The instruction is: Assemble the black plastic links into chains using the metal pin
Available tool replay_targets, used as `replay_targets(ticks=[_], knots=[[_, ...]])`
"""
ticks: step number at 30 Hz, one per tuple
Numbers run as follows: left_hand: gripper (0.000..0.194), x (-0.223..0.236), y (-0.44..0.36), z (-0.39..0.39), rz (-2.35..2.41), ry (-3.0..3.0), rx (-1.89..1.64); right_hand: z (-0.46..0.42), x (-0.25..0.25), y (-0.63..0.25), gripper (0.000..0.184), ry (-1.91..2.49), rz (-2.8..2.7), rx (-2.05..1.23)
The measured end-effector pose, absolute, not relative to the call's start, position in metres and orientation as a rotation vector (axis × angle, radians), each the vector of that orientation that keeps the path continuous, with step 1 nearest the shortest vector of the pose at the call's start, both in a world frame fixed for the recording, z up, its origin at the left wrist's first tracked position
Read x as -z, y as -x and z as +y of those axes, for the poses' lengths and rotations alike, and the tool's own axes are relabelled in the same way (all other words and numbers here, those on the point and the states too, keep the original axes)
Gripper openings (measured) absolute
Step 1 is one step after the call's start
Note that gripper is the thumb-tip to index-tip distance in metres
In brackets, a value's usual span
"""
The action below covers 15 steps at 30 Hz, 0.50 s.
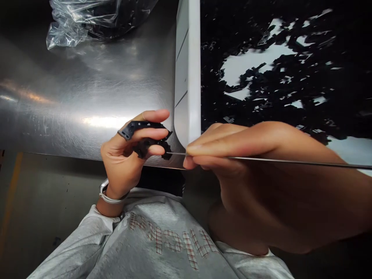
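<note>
My left hand [124, 159] is closed around small black plastic parts [142, 147], gripping them between thumb and fingers. One longer black piece [130, 128] lies across the fingers. Between its thumb and fingertips, my right hand [250, 155] pinches a thin metal rod [290, 161]. The rod's left end reaches the black parts beside my left thumb; whether it goes into them I cannot tell. Its other end runs out past the right edge of the view.
A white bin [194, 77] with many black plastic pieces [250, 104] stands to the right. Under my left hand is a scratched metal table [72, 85], its front edge close to my body. A clear plastic bag [87, 23] with dark contents lies at the back left.
</note>
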<state>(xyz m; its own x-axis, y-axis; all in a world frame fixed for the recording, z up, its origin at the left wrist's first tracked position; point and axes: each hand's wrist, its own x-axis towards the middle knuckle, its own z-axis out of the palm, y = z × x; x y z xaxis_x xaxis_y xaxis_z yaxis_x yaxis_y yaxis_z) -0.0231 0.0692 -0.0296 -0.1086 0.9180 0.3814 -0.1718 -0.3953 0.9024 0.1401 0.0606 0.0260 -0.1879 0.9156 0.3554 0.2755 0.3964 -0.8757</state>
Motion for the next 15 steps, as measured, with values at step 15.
replay_targets(ticks=[15], knots=[[0.019,0.031,0.022,0.072,0.867,-1.300,-1.573,0.059,-0.015,-0.130,0.066,1.084,-1.600,-0.707]])
